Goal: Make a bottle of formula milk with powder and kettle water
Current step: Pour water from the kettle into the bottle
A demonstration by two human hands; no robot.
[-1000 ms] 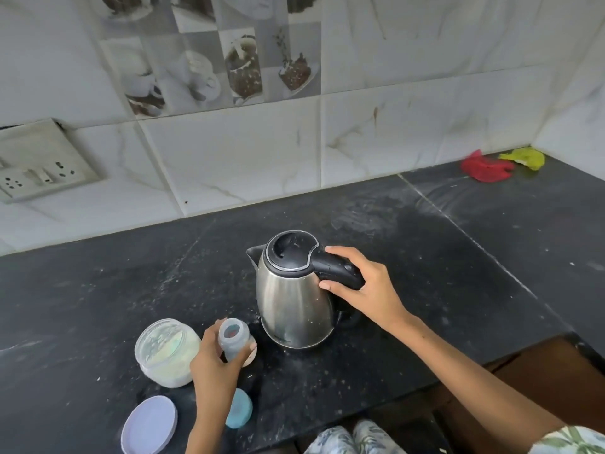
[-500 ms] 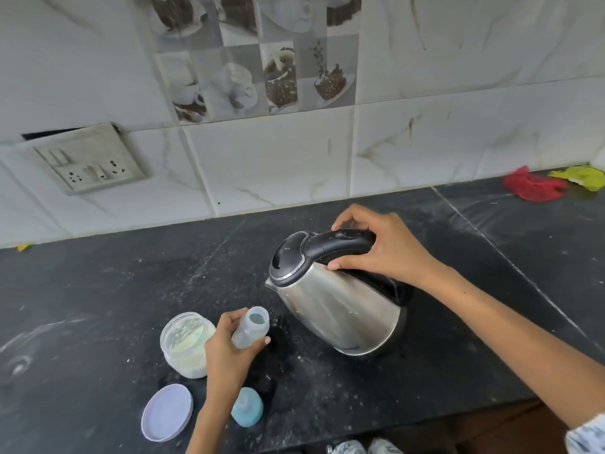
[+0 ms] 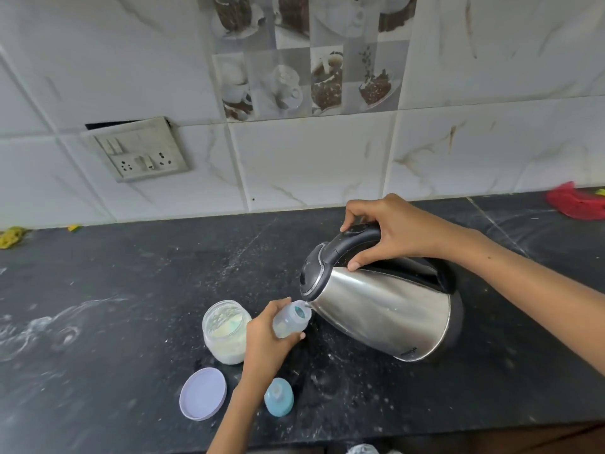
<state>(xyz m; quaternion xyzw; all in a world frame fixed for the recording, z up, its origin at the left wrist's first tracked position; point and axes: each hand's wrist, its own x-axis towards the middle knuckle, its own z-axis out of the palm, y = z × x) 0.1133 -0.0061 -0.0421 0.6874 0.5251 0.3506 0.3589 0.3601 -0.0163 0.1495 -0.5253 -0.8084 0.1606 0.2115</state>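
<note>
Working left to right with the kettle (image 3: 386,306) as landmark: well to its left, near the front edge of the black counter (image 3: 114,290), lies a loose lilac lid (image 3: 203,393), and just behind that stands the open powder jar (image 3: 226,330), partly filled with pale powder. Your left hand (image 3: 266,347) comes up between the jar and the kettle, fingers wrapped round the baby bottle (image 3: 292,319), which is held tilted with its open mouth turned up toward the kettle. In front of that hand, on the counter, sits the blue bottle cap (image 3: 279,397), off the bottle. The kettle is tipped hard to its left, spout right at the bottle mouth, touching or nearly so; your right hand (image 3: 393,232) grasps the black handle from above, thumb under it. Step in hand: pouring kettle water into the bottle. No stream is visible from this view, so water may only be about to start; the bottle looks pale inside, but whether that is powder or liquid you cannot tell. Next move calls for a slow, small extra tilt, spout kept centred over the narrow mouth and bottle held steady, then level the kettle before it overfills. Hot splash on your left fingers is the likely risk. Far behind the kettle to its right, a red cloth (image 3: 576,202) lies by the wall.
</note>
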